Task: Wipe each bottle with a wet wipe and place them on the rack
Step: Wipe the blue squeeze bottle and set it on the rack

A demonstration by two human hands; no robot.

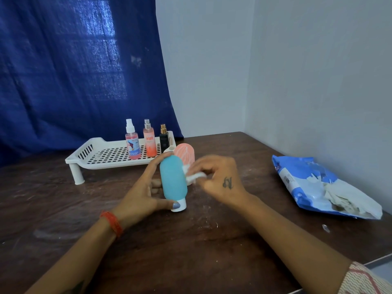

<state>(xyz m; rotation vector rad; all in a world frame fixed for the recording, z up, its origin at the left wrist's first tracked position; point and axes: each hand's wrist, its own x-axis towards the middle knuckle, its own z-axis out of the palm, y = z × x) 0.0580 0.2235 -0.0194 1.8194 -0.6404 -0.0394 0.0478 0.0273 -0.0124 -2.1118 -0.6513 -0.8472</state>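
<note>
Dim, bluish daylight glows through the curtain; right of it the right hand is motion-blurred, and wall lines bow.

We see the white rack open across its left and middle grid, while three spray bottles stand in a row along its right end. A pink bottle stands just beside the rack's right corner, crowding that approach. To the right, the blue wipe packet lies near the wall; bare surface spreads between.
</note>
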